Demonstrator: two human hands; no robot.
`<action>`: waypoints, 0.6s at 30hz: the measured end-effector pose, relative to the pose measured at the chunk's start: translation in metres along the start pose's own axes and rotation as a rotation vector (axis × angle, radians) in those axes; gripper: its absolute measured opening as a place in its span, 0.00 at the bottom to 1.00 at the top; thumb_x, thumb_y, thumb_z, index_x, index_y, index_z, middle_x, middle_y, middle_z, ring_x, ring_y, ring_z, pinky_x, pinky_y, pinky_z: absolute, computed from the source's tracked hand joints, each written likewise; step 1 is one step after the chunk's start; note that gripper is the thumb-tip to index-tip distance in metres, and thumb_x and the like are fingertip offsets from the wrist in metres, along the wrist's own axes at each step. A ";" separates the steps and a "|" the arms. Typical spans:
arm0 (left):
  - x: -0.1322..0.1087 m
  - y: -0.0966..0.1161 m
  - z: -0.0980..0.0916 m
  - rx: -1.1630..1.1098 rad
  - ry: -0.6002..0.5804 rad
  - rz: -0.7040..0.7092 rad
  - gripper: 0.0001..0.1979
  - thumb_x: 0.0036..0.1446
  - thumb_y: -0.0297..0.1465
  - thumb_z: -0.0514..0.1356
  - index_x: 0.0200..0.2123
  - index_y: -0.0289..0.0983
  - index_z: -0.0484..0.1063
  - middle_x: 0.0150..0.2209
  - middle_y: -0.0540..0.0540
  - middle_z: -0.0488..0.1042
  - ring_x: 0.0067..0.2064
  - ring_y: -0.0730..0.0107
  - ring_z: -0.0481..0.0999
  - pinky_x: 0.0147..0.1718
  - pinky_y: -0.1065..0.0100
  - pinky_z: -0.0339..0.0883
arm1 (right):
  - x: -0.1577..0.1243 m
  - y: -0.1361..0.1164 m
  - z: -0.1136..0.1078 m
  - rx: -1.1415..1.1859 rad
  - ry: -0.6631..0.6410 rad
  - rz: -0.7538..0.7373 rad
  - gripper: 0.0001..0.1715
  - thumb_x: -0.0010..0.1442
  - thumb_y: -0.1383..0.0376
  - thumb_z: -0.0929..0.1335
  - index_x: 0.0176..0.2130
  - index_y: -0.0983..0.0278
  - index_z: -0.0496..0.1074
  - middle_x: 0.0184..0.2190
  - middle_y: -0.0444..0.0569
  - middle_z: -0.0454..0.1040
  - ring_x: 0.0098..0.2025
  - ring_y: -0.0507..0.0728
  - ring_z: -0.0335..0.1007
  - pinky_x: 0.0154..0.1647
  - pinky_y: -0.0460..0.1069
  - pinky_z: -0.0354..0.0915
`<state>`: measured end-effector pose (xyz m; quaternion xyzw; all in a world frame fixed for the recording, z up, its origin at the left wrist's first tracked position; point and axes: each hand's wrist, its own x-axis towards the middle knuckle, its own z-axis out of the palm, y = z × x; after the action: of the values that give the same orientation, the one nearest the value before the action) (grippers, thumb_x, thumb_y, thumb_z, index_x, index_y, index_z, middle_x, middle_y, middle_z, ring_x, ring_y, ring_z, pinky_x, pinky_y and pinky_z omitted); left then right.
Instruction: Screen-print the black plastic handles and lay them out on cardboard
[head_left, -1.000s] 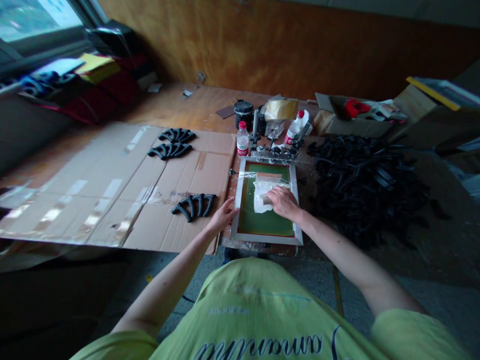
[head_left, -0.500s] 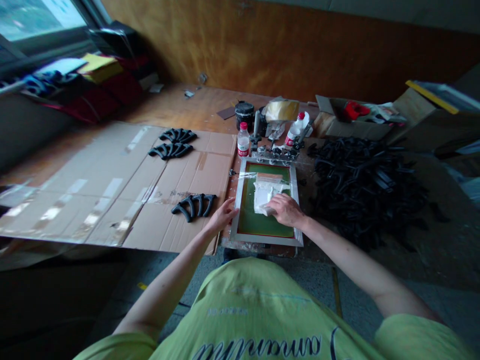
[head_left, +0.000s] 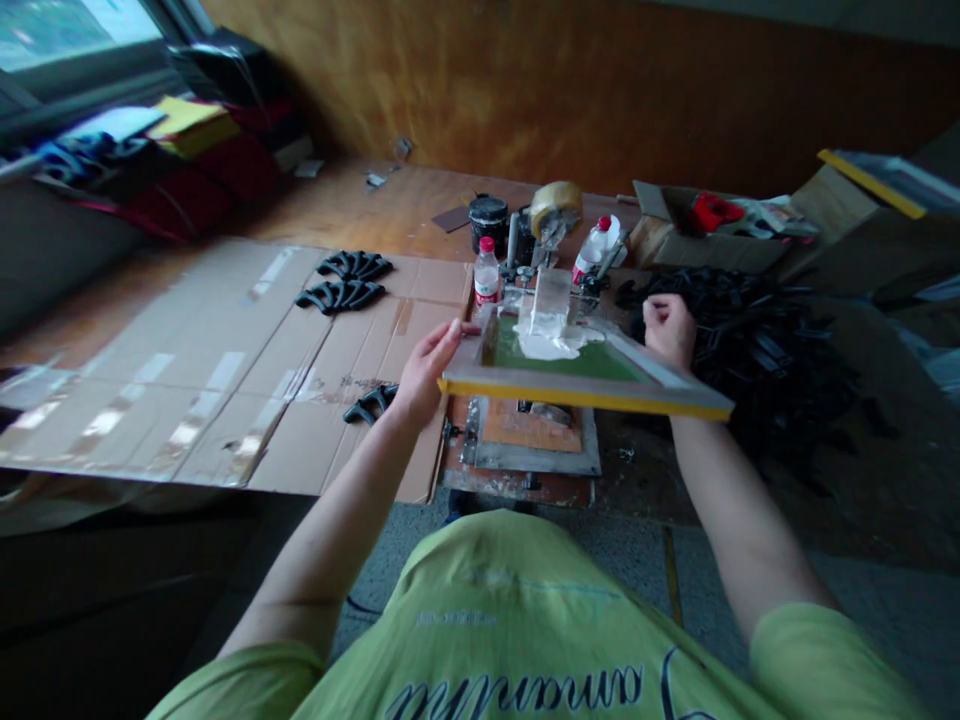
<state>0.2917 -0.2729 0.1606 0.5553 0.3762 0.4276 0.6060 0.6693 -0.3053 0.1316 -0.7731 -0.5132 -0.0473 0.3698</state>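
Note:
A silk-screen frame [head_left: 600, 390] is tilted up, its yellow front edge raised above the base board [head_left: 536, 455]. My left hand [head_left: 426, 368] grips the frame's left side. White ink [head_left: 551, 347] lies spread on the green mesh, and a squeegee [head_left: 553, 295] coated in white stands at the far end. My right hand [head_left: 670, 330] is right of the frame, at the near side of a heap of black curved plastic parts [head_left: 765, 370]. Its fingers are curled, and what they hold, if anything, cannot be made out. A small dark piece is on the base board under the screen.
Flattened cardboard [head_left: 247, 380] on the left bears rows of black curved parts [head_left: 343, 295]. Behind the frame stand a red-capped bottle [head_left: 487, 272], a second bottle [head_left: 592, 250], a black tub [head_left: 488, 222] and a tape roll [head_left: 556, 208]. An open carton [head_left: 742, 245] sits back right.
The screen's front edge has swung up. The squeegee now stands at the far end, released by my right hand, which has moved right to the black heap. My left hand has risen with the frame.

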 end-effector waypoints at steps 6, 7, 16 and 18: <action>0.046 0.051 0.026 -0.129 0.023 0.123 0.26 0.63 0.52 0.51 0.50 0.37 0.68 0.36 0.45 0.78 0.38 0.70 0.79 0.36 0.69 0.73 | -0.104 -0.013 0.049 -0.199 -0.533 -0.181 0.22 0.62 0.48 0.66 0.32 0.64 0.73 0.37 0.53 0.75 0.43 0.59 0.68 0.46 0.52 0.62; 0.046 0.050 0.030 -0.138 0.063 0.140 0.26 0.64 0.52 0.50 0.51 0.38 0.67 0.36 0.46 0.78 0.39 0.71 0.79 0.37 0.69 0.73 | -0.117 -0.022 0.055 -0.250 -0.576 -0.230 0.21 0.63 0.49 0.67 0.33 0.64 0.73 0.39 0.55 0.75 0.46 0.60 0.67 0.47 0.52 0.61; -0.063 -0.066 0.062 -0.097 -0.211 -0.659 0.29 0.50 0.55 0.63 0.41 0.35 0.73 0.43 0.35 0.79 0.43 0.54 0.80 0.28 0.65 0.74 | -0.169 -0.097 0.054 -0.097 -0.487 -0.207 0.13 0.69 0.60 0.61 0.39 0.64 0.70 0.35 0.54 0.74 0.42 0.60 0.67 0.43 0.51 0.61; -0.076 -0.081 0.061 -0.222 -0.089 -0.663 0.26 0.53 0.53 0.63 0.40 0.35 0.72 0.45 0.36 0.79 0.44 0.56 0.81 0.31 0.64 0.76 | -0.178 -0.106 0.052 0.046 -0.544 -0.424 0.13 0.70 0.63 0.60 0.38 0.63 0.71 0.36 0.52 0.74 0.43 0.59 0.66 0.46 0.51 0.61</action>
<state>0.3294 -0.3670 0.0850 0.3517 0.4607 0.2212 0.7843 0.4825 -0.3874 0.0690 -0.6250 -0.7431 0.0963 0.2189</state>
